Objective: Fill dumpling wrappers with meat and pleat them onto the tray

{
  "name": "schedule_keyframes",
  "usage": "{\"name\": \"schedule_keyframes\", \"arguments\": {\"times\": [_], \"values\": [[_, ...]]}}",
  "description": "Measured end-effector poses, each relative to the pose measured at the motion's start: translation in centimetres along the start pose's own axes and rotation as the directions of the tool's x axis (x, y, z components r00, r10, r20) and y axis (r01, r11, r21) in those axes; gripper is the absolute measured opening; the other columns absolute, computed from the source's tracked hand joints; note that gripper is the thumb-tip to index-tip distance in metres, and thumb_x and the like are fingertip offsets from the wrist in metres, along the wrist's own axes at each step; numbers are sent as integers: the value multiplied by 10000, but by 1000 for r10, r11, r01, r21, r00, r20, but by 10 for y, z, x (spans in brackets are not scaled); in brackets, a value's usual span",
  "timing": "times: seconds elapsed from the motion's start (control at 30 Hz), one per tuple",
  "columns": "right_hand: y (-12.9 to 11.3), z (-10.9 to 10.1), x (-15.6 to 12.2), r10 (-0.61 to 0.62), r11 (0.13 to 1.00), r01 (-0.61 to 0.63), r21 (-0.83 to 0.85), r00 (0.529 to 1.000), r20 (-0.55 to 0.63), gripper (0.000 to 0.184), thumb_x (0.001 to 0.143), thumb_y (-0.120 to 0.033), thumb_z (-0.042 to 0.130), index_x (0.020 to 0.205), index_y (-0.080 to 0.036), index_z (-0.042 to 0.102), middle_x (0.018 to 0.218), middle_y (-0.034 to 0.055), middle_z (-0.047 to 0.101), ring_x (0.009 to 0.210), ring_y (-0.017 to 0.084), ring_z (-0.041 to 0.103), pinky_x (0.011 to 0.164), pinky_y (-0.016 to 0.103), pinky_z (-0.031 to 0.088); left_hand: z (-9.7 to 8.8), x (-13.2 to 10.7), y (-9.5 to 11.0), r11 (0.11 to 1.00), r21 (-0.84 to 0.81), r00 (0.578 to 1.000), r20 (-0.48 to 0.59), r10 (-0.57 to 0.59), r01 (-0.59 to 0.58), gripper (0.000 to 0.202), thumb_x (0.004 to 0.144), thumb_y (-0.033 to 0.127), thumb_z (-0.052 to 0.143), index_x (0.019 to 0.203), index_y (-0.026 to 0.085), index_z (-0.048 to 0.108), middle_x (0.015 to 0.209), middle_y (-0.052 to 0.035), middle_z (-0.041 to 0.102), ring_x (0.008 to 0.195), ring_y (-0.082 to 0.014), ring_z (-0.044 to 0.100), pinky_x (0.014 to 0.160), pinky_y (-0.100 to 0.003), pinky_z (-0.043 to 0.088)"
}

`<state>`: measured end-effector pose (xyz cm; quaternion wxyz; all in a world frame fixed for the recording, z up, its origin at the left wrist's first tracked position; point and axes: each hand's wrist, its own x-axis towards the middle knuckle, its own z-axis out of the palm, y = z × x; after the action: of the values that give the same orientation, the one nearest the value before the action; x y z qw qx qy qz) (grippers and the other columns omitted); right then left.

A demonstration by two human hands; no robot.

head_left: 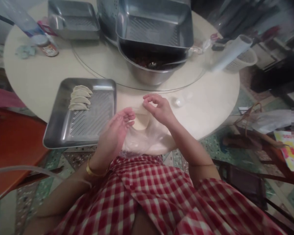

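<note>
My right hand is closed in a pinch, thumb against fingertips, at the edge of a thin, pale dumpling wrapper that is hard to make out. Just below lies a stack of dumpling wrappers in a clear plastic bag at the table's near edge. My left hand is held beside the stack, its fingers slightly bent and apart, with nothing seen in it. Left of it, a metal tray bears a short row of folded dumplings.
A steel bowl of dark filling stands on the glass turntable, partly covered by an empty metal tray. Another tray and a jar are at back left. A small white dish lies right of my right hand.
</note>
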<state>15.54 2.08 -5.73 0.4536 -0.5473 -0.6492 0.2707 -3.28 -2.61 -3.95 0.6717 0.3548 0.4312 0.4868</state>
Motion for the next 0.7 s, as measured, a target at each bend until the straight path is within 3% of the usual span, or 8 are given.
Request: {"name": "schedule_keyframes", "arguments": {"times": [0.13, 0.2, 0.3, 0.43, 0.5, 0.6, 0.63, 0.7], "values": [[-13, -4, 17, -11, 998, 8, 61, 999, 39, 148, 853, -317, 615, 773, -197, 649, 840, 7, 672, 768, 137, 600, 732, 300, 509, 21, -1, 2, 918, -248, 951, 50, -306, 308, 359, 1006, 401, 353, 1101, 183, 621, 1236, -94, 643, 1224, -176, 582, 1078, -329, 445], [-26, -5, 16, -86, 996, 85, 27, 994, 66, 157, 878, -321, 596, 795, -199, 649, 849, 5, 668, 757, 128, 593, 683, 277, 497, 27, 6, 5, 861, -339, 924, 103, -367, 380, 441, 1020, 450, 271, 1046, 175, 615, 1191, -102, 653, 1195, -180, 598, 1078, -330, 456], [-44, -4, 0, -318, 936, 332, -120, 940, 122, 157, 927, -297, 567, 841, -202, 659, 1005, 36, 688, 916, 155, 624, 770, 307, 522, 29, 16, 10, 805, -441, 918, 169, -359, 396, 503, 1024, 488, 197, 937, 192, 594, 1023, -80, 669, 1099, -182, 630, 1030, -346, 502], [-53, 5, -38, -607, 661, 623, -418, 771, 190, 122, 943, -250, 572, 900, -222, 684, 1128, 65, 683, 1020, 216, 595, 835, 389, 522, 24, 19, 14, 817, -451, 933, 176, -313, 359, 589, 992, 593, 152, 1031, 203, 591, 1010, -98, 680, 1080, -233, 640, 913, -424, 566], [-52, 7, -54, -659, 591, 660, -463, 727, 194, 81, 902, -199, 619, 941, -227, 684, 1146, 71, 685, 1050, 235, 589, 837, 400, 530, 21, 17, 15, 830, -440, 938, 197, -285, 344, 619, 971, 638, 175, 1135, 209, 589, 1074, -109, 688, 1116, -257, 639, 887, -449, 577], [-44, -1, -65, -716, 568, 695, -441, 681, 152, 171, 865, -175, 640, 1020, -243, 664, 1134, 59, 695, 1055, 238, 600, 841, 407, 550, 19, 15, 16, 815, -463, 936, 217, -277, 349, 632, 948, 672, 231, 1188, 218, 600, 1142, -99, 699, 1189, -270, 623, 897, -452, 581], [-40, -7, -64, -724, 578, 687, -440, 681, 113, 196, 866, -167, 629, 1041, -251, 656, 1113, 49, 703, 1039, 229, 612, 840, 401, 554, 20, 15, 16, 801, -485, 935, 224, -275, 351, 629, 943, 673, 252, 1181, 214, 610, 1176, -95, 698, 1212, -268, 615, 908, -439, 582], [-28, -28, -52, -671, 669, 584, -460, 741, -34, 221, 884, -152, 592, 1069, -257, 650, 1044, 36, 715, 981, 197, 639, 832, 377, 555, 22, 14, 19, 761, -537, 930, 241, -276, 365, 582, 944, 633, 322, 1167, 191, 627, 1256, -92, 683, 1240, -251, 610, 923, -388, 586]]}}
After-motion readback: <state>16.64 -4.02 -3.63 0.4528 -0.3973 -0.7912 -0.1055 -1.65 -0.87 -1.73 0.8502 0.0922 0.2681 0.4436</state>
